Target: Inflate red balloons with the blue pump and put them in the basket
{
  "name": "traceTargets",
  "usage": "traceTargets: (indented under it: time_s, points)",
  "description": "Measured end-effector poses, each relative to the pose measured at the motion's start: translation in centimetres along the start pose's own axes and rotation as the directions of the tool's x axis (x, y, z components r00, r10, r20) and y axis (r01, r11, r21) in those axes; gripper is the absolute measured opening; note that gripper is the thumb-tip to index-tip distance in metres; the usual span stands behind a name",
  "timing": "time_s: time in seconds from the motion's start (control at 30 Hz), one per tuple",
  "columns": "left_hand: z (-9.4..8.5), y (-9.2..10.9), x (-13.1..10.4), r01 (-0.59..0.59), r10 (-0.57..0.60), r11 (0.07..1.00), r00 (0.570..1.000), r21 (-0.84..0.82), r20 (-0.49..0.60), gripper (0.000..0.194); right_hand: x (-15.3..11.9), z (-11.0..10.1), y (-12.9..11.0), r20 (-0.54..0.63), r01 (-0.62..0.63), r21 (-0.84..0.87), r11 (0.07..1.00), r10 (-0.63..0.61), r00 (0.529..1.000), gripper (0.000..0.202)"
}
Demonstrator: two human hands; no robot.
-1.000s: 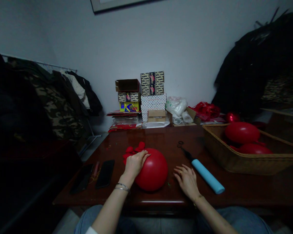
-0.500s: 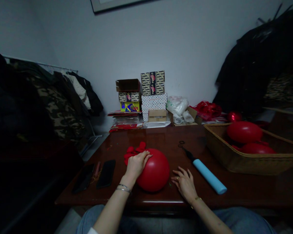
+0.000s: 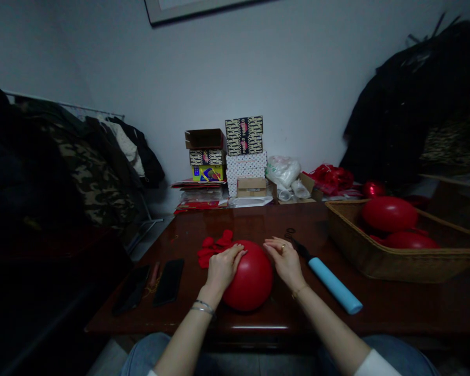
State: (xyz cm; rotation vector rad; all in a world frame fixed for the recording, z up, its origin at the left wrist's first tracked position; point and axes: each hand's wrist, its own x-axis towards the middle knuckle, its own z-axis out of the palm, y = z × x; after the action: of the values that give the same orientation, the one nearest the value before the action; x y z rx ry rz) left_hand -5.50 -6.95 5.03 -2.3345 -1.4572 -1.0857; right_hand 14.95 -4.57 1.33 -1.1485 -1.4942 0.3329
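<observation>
A round, inflated red balloon (image 3: 253,282) rests on the dark wooden table (image 3: 235,319) in front of me. My left hand (image 3: 224,266) lies against its upper left side with the fingers pinched together at the top; its neck is not visible. My right hand (image 3: 285,261) is raised at the upper right side of the balloon, fingertips close together near its surface; whether they touch it or hold anything small is unclear. Several limp red balloons (image 3: 207,253) lie just behind my left hand. A light blue hand pump (image 3: 335,286) with a black nozzle lies to the right.
Scissors (image 3: 290,233) lie beyond the pump nozzle. A wicker basket (image 3: 395,263) with inflated red balloons stands at the right. Two dark phones (image 3: 169,281) lie at the left with a reddish stick and thin string between them. Stacked boxes (image 3: 246,167) stand behind the table.
My right hand has risen from the table beside the balloon to its upper right side, and its spread fingers have drawn together. My left hand stays on the balloon.
</observation>
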Motion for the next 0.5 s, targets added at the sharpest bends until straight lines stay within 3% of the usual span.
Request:
traceTargets:
  time_s: [0.2, 0.5]
  points:
    - [-0.2, 0.6, 0.0, 0.043, -0.042, 0.999, 0.998, -0.016, 0.048, 0.027, 0.2, 2.7, -3.9, 0.005, -0.013, 0.153, 0.988, 0.013, 1.000, 0.023]
    - [-0.4, 0.9, -0.1, 0.086, -0.082, 0.995, 0.991, -0.042, 0.102, 0.029, -0.4, 3.1, -4.5, -0.079, -0.025, 0.178, 0.984, 0.040, 0.996, 0.022]
